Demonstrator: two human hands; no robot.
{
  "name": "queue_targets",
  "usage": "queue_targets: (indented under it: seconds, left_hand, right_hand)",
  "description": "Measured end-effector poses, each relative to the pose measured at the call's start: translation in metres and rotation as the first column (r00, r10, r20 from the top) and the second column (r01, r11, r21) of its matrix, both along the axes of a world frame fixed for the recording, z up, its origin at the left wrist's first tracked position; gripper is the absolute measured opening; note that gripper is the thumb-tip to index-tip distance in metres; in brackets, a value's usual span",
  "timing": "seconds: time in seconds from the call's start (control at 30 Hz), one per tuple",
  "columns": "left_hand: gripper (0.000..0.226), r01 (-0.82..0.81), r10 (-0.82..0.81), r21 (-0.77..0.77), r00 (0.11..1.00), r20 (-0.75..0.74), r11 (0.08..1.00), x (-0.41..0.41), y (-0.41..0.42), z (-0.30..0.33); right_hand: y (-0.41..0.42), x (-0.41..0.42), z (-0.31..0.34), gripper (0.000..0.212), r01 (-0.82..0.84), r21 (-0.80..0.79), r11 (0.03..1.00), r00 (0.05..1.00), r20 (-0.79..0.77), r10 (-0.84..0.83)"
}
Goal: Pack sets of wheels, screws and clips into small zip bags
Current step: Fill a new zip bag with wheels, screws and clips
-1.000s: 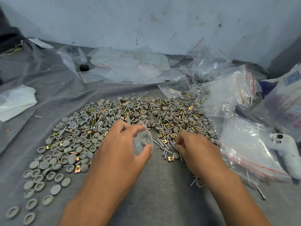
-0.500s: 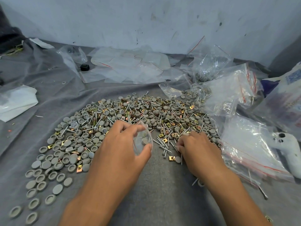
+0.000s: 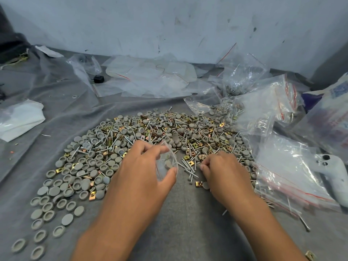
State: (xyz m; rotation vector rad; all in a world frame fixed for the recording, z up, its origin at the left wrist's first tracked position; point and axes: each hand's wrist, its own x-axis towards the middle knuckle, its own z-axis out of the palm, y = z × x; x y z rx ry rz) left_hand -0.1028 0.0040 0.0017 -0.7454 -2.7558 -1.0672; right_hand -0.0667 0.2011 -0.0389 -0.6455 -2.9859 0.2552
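Note:
A wide pile of grey wheels [image 3: 90, 162], silver screws [image 3: 187, 167] and brass clips [image 3: 198, 184] lies spread on the grey cloth. My left hand [image 3: 143, 172] holds a small clear zip bag [image 3: 166, 162] upright between thumb and fingers, with a few grey wheels inside it. My right hand [image 3: 224, 172] rests palm down at the pile's near right edge, its fingertips pinched together over the loose screws; what they grip is hidden.
Clear zip bags with red strips [image 3: 288, 172] are heaped at the right, some filled. A white controller [image 3: 333, 172] lies at the far right. More empty bags [image 3: 150, 76] sit by the back wall, white plastic [image 3: 18, 119] at left.
My right hand has shifted slightly forward and left among the screws, fingers curling tighter. The left hand keeps the bag in the same spot.

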Motion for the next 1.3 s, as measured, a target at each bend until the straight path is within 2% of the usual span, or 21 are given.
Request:
queue_targets:
  seconds: [0.1, 0.2, 0.23, 0.3, 0.37, 0.43, 0.53, 0.63, 0.7, 0.73, 0.8, 0.87, 0.93, 1.1, 1.3]
  left_hand:
    - [0.052, -0.004, 0.004, 0.007, 1.000, -0.008, 1.000, -0.001, -0.001, -0.001]
    - [0.052, 0.001, -0.001, 0.003, 1.000, -0.026, 1.000, -0.001, -0.001, 0.000]
    - [0.053, 0.004, -0.004, -0.010, 0.999, -0.039, 1.000, -0.001, -0.001, 0.000]
    - [0.054, 0.002, -0.007, -0.054, 0.997, -0.083, 0.999, -0.001, -0.001, -0.001]
    - [0.056, -0.002, -0.009, -0.099, 0.994, -0.111, 0.995, 0.000, 0.000, -0.001]
    - [0.058, -0.001, -0.012, -0.114, 0.994, -0.112, 0.993, 0.001, 0.000, -0.001]
    - [0.054, 0.007, -0.019, -0.116, 0.995, -0.100, 0.993, 0.001, 0.001, 0.000]
    - [0.058, 0.008, -0.020, -0.117, 0.995, -0.095, 0.993, 0.002, 0.000, 0.001]
    - [0.060, 0.009, -0.019, -0.108, 0.996, -0.090, 0.994, 0.002, 0.000, 0.001]
    - [0.061, 0.010, -0.018, -0.100, 0.996, -0.083, 0.995, 0.003, 0.000, 0.001]
    - [0.062, 0.011, -0.016, -0.074, 0.997, -0.071, 0.997, 0.003, 0.000, 0.002]
    - [0.062, 0.010, -0.014, -0.059, 0.998, -0.063, 0.998, 0.003, 0.000, 0.002]
    - [0.061, 0.007, -0.011, -0.061, 0.998, -0.058, 0.998, 0.002, 0.000, 0.002]
    - [0.067, 0.010, -0.014, -0.073, 0.999, -0.053, 0.997, 0.001, 0.000, 0.001]
    - [0.064, 0.011, -0.014, -0.068, 0.999, -0.052, 0.998, 0.001, -0.001, 0.002]
  right_hand:
    - [0.000, 0.001, 0.008, 0.013, -0.118, -0.214, 0.970, 0.980, -0.185, 0.078]
    - [-0.020, 0.007, 0.024, 0.010, -0.392, -0.374, 0.840, 0.865, -0.462, 0.198]
    - [-0.027, 0.010, 0.028, 0.008, -0.463, -0.349, 0.815, 0.821, -0.516, 0.245]
    - [-0.037, 0.012, 0.032, 0.012, -0.553, -0.186, 0.812, 0.734, -0.570, 0.370]
    - [-0.040, 0.012, 0.031, 0.017, -0.575, -0.064, 0.816, 0.694, -0.566, 0.444]
    - [-0.039, 0.012, 0.031, 0.020, -0.575, -0.037, 0.818, 0.685, -0.569, 0.456]
    - [-0.035, 0.013, 0.035, 0.020, -0.566, -0.143, 0.812, 0.689, -0.622, 0.371]
    - [-0.026, 0.013, 0.038, 0.009, -0.469, -0.196, 0.861, 0.719, -0.651, 0.243]
    - [-0.015, 0.013, 0.035, 0.003, -0.352, -0.225, 0.908, 0.785, -0.600, 0.156]
    - [-0.009, 0.013, 0.033, 0.003, -0.271, -0.244, 0.931, 0.843, -0.526, 0.108]
    - [0.002, 0.015, 0.029, 0.005, -0.093, -0.256, 0.962, 0.966, -0.257, 0.025]
    - [0.007, 0.017, 0.025, 0.013, 0.011, -0.224, 0.974, 1.000, 0.022, -0.007]
    - [0.006, 0.019, 0.023, 0.023, 0.053, -0.214, 0.975, 0.987, 0.162, -0.018]
    - [0.008, 0.019, 0.019, 0.012, 0.067, -0.181, 0.981, 0.987, 0.155, -0.039]
    - [0.008, 0.014, 0.015, 0.018, 0.078, -0.208, 0.975, 0.988, 0.144, -0.049]
